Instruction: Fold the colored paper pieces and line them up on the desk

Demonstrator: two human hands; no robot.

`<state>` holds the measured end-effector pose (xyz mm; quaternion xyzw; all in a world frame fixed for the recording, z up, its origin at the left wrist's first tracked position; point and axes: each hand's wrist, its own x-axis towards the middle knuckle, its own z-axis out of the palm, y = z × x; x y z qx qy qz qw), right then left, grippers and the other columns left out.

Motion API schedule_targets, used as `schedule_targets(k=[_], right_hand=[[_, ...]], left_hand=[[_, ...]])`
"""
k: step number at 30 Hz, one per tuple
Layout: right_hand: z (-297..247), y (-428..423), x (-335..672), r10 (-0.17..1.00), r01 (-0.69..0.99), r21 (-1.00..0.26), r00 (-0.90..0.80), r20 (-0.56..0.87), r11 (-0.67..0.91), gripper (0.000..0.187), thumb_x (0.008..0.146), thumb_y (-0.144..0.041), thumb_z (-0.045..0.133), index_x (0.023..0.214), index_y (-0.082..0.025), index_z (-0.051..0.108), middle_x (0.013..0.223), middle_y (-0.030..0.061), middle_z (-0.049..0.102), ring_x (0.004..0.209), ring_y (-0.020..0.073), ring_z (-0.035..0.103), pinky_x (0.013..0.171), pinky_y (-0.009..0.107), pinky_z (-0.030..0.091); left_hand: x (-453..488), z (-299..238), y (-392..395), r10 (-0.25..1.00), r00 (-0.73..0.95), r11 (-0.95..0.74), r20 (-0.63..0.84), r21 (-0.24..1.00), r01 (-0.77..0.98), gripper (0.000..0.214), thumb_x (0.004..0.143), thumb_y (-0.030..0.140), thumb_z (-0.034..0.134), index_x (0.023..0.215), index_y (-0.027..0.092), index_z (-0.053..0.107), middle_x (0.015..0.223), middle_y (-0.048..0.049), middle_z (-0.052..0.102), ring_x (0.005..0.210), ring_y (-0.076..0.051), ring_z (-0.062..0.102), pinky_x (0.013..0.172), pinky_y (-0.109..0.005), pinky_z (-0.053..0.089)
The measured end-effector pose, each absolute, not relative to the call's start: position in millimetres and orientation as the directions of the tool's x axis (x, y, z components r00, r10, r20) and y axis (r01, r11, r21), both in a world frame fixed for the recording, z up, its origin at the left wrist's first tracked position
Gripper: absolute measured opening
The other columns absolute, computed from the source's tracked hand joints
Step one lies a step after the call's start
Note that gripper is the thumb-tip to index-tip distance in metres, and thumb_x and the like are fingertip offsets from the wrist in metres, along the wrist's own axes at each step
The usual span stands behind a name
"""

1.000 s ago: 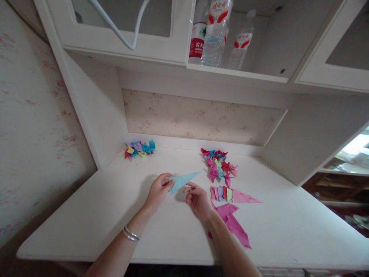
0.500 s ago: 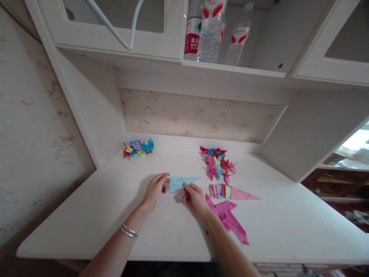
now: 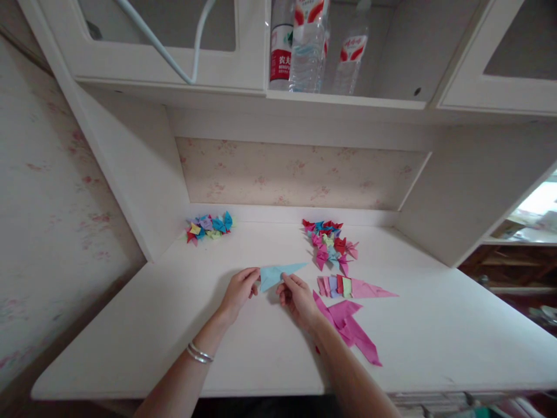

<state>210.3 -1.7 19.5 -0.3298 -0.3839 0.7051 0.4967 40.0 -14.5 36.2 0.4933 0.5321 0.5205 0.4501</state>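
Observation:
A light blue folded paper (image 3: 278,273), pointed to the right, lies low over the white desk (image 3: 174,325). My left hand (image 3: 240,292) pinches its left end. My right hand (image 3: 296,297) pinches its lower edge near the middle. Both hands have their fingers closed on the paper. A silver bracelet sits on my left wrist.
Magenta folded papers (image 3: 348,328) lie just right of my right forearm. A row of small coloured folded pieces (image 3: 343,287) lies beyond them. Two heaps of finished paper shapes sit at the back, one in the left corner (image 3: 209,225) and one in the centre (image 3: 331,244). Water bottles (image 3: 307,46) stand on the shelf above.
The blue paper has swung from tilted upward to nearly level and sits lower, near the desk. Both hands stay on it, with my right hand shifted slightly.

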Motion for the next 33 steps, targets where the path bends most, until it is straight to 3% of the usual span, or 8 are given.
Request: schedule_targets(k=[5, 13, 19, 22, 26, 30, 33], right_hand=[[20, -1, 211, 0.95, -0.451, -0.861, -0.296, -0.101, -0.233, 0.037, 0.073, -0.048, 0.074, 0.071, -0.017, 0.053, 0.062, 0.0018, 0.066, 0.04, 0.0066, 0.049, 0.038, 0.018, 0.034], [16, 0, 211, 0.949, -0.435, -0.872, -0.298, -0.098, -0.226, 0.037, 0.074, -0.048, 0.073, 0.07, -0.016, 0.055, 0.062, 0.0013, 0.064, 0.043, 0.0068, 0.049, 0.041, 0.019, 0.036], [15, 1, 212, 0.947, -0.43, -0.876, -0.311, -0.081, -0.216, 0.034, 0.077, -0.046, 0.071, 0.072, -0.015, 0.058, 0.065, 0.0015, 0.063, 0.047, 0.0074, 0.05, 0.044, 0.02, 0.036], [14, 1, 212, 0.945, -0.445, -0.867, -0.318, -0.08, -0.223, 0.033, 0.077, -0.046, 0.071, 0.073, -0.015, 0.058, 0.065, 0.0013, 0.063, 0.047, 0.0074, 0.05, 0.044, 0.02, 0.036], [15, 1, 211, 0.945, -0.457, -0.858, -0.313, -0.093, -0.236, 0.033, 0.076, -0.046, 0.072, 0.073, -0.016, 0.058, 0.063, 0.0009, 0.063, 0.047, 0.0077, 0.05, 0.044, 0.02, 0.036], [17, 1, 210, 0.945, -0.463, -0.85, -0.309, -0.112, -0.252, 0.035, 0.072, -0.046, 0.074, 0.071, -0.016, 0.057, 0.06, 0.0003, 0.061, 0.045, 0.0077, 0.048, 0.043, 0.02, 0.035], [17, 1, 210, 0.944, -0.471, -0.844, -0.309, -0.114, -0.256, 0.034, 0.071, -0.045, 0.075, 0.073, -0.016, 0.058, 0.06, 0.0003, 0.061, 0.046, 0.0077, 0.047, 0.043, 0.02, 0.034]], left_hand=[[41, 34, -16, 0.996, -0.076, -0.026, 0.035, 0.993, 0.116, 0.036, 0.075, 0.051, 0.058, 0.076, 0.016, 0.065, 0.053, 0.004, 0.051, 0.047, -0.009, 0.045, 0.045, -0.021, 0.03], [41, 32, -15, 0.997, -0.057, -0.036, 0.045, 0.989, 0.142, 0.032, 0.078, 0.046, 0.054, 0.071, 0.016, 0.061, 0.053, 0.0046, 0.049, 0.048, -0.009, 0.045, 0.045, -0.02, 0.029], [44, 37, -16, 0.996, -0.087, -0.003, 0.012, 0.995, 0.104, 0.043, 0.076, 0.04, 0.058, 0.108, 0.013, 0.063, 0.062, 0.0032, 0.057, 0.048, -0.009, 0.047, 0.045, -0.02, 0.032], [44, 34, -15, 0.995, -0.094, -0.01, 0.022, 0.992, 0.125, 0.046, 0.076, 0.038, 0.058, 0.115, 0.012, 0.061, 0.067, 0.0012, 0.061, 0.049, -0.009, 0.048, 0.047, -0.02, 0.035], [44, 27, -14, 0.989, -0.076, -0.093, 0.126, 0.938, 0.333, 0.035, 0.082, 0.04, 0.053, 0.1, 0.014, 0.067, 0.076, -0.0036, 0.067, 0.058, -0.012, 0.056, 0.053, -0.022, 0.04], [42, 27, -18, 0.955, -0.01, -0.219, 0.295, 0.731, 0.646, 0.03, 0.088, 0.038, 0.047, 0.085, 0.019, 0.069, 0.073, -0.0021, 0.069, 0.065, -0.014, 0.06, 0.063, -0.022, 0.041], [40, 28, -18, 0.946, -0.003, -0.229, 0.323, 0.678, 0.698, 0.031, 0.09, 0.037, 0.044, 0.083, 0.02, 0.069, 0.072, -0.0014, 0.069, 0.064, -0.014, 0.061, 0.063, -0.022, 0.042]])
